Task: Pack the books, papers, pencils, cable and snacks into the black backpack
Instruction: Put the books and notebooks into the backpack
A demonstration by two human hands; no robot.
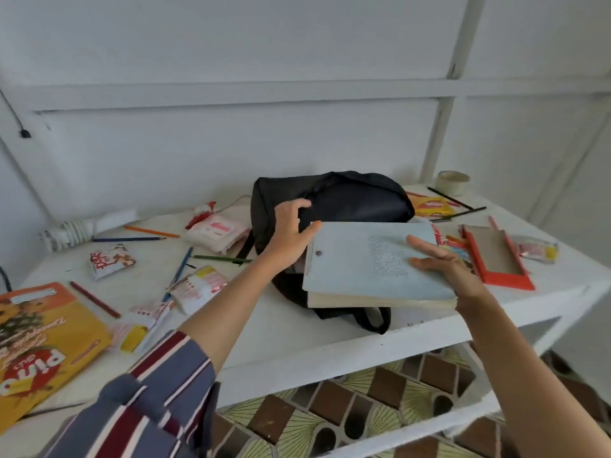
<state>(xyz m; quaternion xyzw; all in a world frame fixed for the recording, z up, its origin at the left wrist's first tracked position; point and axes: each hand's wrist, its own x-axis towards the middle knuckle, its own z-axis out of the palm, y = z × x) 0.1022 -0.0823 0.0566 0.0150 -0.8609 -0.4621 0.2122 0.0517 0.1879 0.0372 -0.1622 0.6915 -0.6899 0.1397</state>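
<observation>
The black fabric backpack [334,206] on the white worktop [291,338] is held open at its mouth by the left hand [291,229], gripping the edge, so that the thick pale-blue book [373,262], clasped in the right hand [443,262], can be slid inside.

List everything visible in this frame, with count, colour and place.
backpack: one, black, table centre
book: one, pale blue, held over the backpack
pencils: several, mixed colours, scattered left and right
snack packets: several, white-red, left of the backpack
yellow packet: one, behind the backpack, right
large bag: one, orange-yellow, near left
red tray: one, right
tape roll: one, pale, far right
table: one, white
left hand: on the backpack
right hand: holding the book
</observation>
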